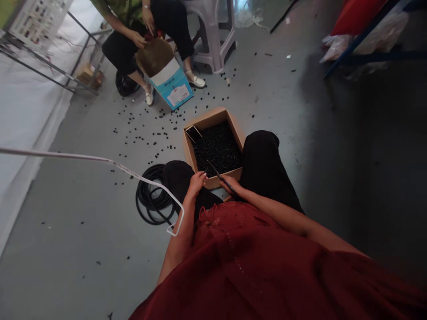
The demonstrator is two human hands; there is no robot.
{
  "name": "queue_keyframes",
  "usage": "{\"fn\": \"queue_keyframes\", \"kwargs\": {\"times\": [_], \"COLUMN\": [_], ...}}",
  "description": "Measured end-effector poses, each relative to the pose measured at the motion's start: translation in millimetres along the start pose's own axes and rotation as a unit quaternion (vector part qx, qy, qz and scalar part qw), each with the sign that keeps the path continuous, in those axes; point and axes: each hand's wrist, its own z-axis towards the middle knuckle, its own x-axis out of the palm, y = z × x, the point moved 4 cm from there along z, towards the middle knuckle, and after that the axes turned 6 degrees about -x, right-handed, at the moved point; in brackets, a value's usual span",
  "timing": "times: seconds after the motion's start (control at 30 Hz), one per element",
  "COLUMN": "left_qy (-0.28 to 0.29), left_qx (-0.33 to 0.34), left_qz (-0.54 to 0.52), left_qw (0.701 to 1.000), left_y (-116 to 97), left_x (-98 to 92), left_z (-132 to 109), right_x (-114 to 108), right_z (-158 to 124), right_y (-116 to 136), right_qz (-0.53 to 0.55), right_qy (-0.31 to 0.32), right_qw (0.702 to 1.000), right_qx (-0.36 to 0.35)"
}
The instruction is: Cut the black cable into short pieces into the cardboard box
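Between the knees stands an open cardboard box [237,129] filled with small black pieces [216,146]. A phone-like item with a yellowish edge [193,133] lies in its far left corner. At the box's near edge my left hand [198,181] is closed, pinching a small dark piece whose shape I cannot make out. My right hand [230,184] is wrapped round dark scissors [215,169], whose blades point up and left over the box. A coil of black tubing [147,195] lies on the floor left of my left knee.
Ahead, a seated person [140,26] reaches into a blue and white carton [173,89] beside a plastic stool [211,40]. Black bits dot the floor. A white bent rod [133,171] crosses the left side. A blue frame [360,40] stands at right.
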Motion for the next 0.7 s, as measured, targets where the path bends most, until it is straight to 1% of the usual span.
{"fn": "queue_keyframes", "kwargs": {"times": [0.13,0.23,0.4,0.5,0.57,0.7], "left_qy": [0.003,0.006,0.029,0.052,0.080,0.170], "left_qx": [-0.001,0.000,0.006,0.011,0.014,0.039], "left_qz": [-0.001,0.002,0.010,0.019,0.033,0.084], "left_qw": [1.000,1.000,1.000,0.998,0.996,0.981], "left_y": [-1,-1,-3,-5,-4,1], "left_x": [0.6,1.2,2.6,5.3,9.4,21.5], "left_z": [-1,-1,-5,-10,-14,-19], "right_x": [2,5,6,4,1,2], "right_z": [3,4,6,9,11,14], "right_y": [-6,-8,-7,-4,-3,-6], "right_qz": [0.078,0.142,0.249,0.306,0.336,0.369], "right_qy": [0.004,0.009,0.015,0.007,-0.004,-0.023], "right_qw": [0.996,0.989,0.966,0.950,0.941,0.929], "right_qx": [0.037,0.049,0.063,0.056,0.043,0.026]}}
